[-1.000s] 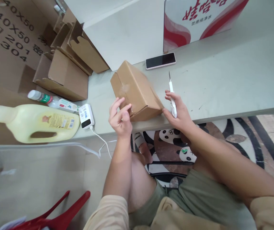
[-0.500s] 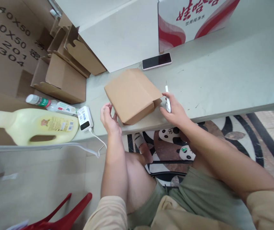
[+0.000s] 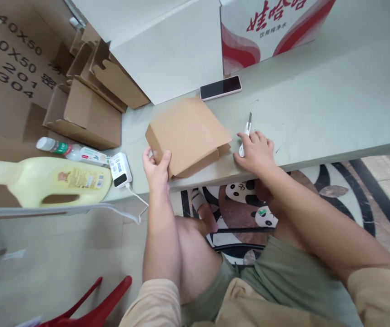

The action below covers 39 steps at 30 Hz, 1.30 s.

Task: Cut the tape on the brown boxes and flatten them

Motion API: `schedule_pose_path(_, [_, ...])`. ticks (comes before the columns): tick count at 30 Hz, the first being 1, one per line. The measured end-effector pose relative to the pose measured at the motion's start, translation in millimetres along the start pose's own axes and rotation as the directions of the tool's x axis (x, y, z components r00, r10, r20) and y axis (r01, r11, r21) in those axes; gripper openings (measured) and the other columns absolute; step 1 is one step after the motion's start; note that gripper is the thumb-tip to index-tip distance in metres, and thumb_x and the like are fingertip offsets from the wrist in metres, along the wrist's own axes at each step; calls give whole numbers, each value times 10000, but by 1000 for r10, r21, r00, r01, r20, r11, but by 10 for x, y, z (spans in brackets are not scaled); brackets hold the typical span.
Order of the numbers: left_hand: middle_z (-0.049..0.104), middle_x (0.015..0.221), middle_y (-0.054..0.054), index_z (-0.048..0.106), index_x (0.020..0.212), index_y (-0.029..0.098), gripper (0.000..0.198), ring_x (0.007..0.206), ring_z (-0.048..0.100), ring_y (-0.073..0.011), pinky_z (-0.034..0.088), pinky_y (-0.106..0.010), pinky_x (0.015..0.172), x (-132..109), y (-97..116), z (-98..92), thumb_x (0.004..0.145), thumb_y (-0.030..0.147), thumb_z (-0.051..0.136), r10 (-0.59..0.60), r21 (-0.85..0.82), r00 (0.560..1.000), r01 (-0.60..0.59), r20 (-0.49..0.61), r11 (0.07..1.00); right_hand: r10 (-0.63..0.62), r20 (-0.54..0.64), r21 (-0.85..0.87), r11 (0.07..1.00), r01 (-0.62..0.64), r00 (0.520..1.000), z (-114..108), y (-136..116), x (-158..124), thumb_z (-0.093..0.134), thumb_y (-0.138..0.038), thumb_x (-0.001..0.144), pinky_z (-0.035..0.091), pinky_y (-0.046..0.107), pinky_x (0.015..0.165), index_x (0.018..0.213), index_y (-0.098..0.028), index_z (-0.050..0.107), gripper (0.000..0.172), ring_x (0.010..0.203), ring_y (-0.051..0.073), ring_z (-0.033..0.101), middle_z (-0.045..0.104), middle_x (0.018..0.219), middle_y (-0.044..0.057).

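Note:
A small brown cardboard box [image 3: 190, 134] sits tilted at the front of the table, its flap side facing right. My left hand [image 3: 157, 169] grips its lower left corner, thumb on the near face and fingers curled at the side. To the right of the box, my right hand [image 3: 257, 153] rests low over the table. A white utility knife [image 3: 247, 131] with its blade out lies between the thumb and index finger of that hand, blade pointing away from me. The other fingers are loosely spread on the tabletop.
A phone [image 3: 221, 87] lies behind the box, before a white carton [image 3: 171, 54] and a red-and-white carton [image 3: 246, 45]. On the left are brown boxes [image 3: 91, 111], a water bottle [image 3: 62, 146], a yellow jug [image 3: 58, 179] and a white device [image 3: 120, 169] with a cable.
My right hand has moved slightly right and turned palm down, bringing the knife down to the tabletop. My left thumb has come round onto the box, which has shifted slightly left.

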State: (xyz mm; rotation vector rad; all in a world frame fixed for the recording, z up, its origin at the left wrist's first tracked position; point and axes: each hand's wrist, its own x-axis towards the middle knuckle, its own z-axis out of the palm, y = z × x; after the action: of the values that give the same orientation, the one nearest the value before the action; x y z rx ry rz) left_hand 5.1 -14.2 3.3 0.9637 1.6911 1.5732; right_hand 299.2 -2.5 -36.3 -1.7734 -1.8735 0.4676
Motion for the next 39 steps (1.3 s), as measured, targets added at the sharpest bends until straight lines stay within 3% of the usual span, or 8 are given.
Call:
schedule_pose_path(4, [617, 1353, -144, 425, 1394, 313, 1008, 1247, 655, -291, 568, -425, 1044, 12, -18, -41, 564, 627, 904, 37, -12, 995, -35, 98, 999, -118, 69, 43, 992, 116, 991, 41, 16, -1, 736, -467, 715, 185, 840, 1128, 1374, -235, 551, 723, 1540, 550, 192, 288, 1680, 191])
schedule_pose_path(10, [585, 1444, -106, 434, 1418, 390, 891, 1337, 613, -298, 579, -411, 1036, -26, 18, -49, 663, 628, 843, 60, -24, 943, -55, 327, 998, -338, 46, 327, 894, 306, 940, 65, -48, 58, 681, -591, 753, 366, 701, 1153, 1296, -175, 564, 694, 1311, 462, 535, 633, 1321, 222])
schedule_pose_path(17, [562, 1488, -62, 197, 1538, 470, 1007, 1334, 620, -268, 578, -418, 1021, -138, 149, 71, 710, 525, 767, 81, -189, 940, -18, 331, 982, -144, -51, 381, 912, 152, 988, 22, -107, 75, 766, -585, 680, 470, 698, 1036, 1243, -158, 565, 735, 1215, 460, 584, 639, 1244, 218])
schedule_pose_path(21, [640, 1377, -88, 49, 1578, 426, 989, 1200, 688, -248, 583, -402, 945, -149, 168, 145, 808, 473, 668, 9, -124, 977, 18, 214, 992, -10, -151, 388, 919, 68, 988, -78, -170, 57, 805, -554, 648, 533, 620, 924, 1357, -180, 494, 860, 1101, 395, 622, 639, 1237, 187])
schedule_pose_path(24, [678, 1270, -93, 245, 1542, 331, 795, 1137, 695, -227, 561, -377, 962, -94, 109, 132, 866, 487, 632, -22, -34, 999, 23, 29, 999, -14, -73, 427, 903, 44, 997, -158, -231, 43, 753, -524, 697, 552, 498, 808, 1228, -199, 569, 649, 882, 294, 643, 696, 1043, 112])
schedule_pose_path(28, [617, 1387, -98, 557, 1317, 225, 550, 1338, 578, -236, 483, -366, 1099, -64, 56, 78, 918, 601, 522, 98, 41, 982, -92, -159, 995, -87, -68, 526, 843, 110, 994, -203, -306, 10, 678, -522, 764, 487, 370, 673, 911, -223, 617, 339, 705, 201, 564, 660, 811, 40])
schedule_pose_path(34, [671, 1347, -81, 606, 1290, 252, 604, 1271, 640, -252, 530, -354, 1031, -162, 97, 111, 839, 653, 585, 111, -229, 979, -70, 173, 971, 126, -151, 800, 599, 46, 980, -238, -305, 13, 590, -704, 831, 420, 313, 634, 755, -233, 554, 479, 692, 165, 507, 546, 707, 8])
schedule_pose_path(39, [730, 1113, -70, 532, 1368, 263, 611, 1073, 711, -237, 577, -350, 905, -66, 20, 110, 816, 459, 707, 75, -68, 996, -72, 48, 995, 327, -224, 866, 499, 34, 918, -265, -211, 77, 645, -647, 832, 307, 281, 544, 605, -230, 380, 543, 588, 114, 353, 321, 618, -32])
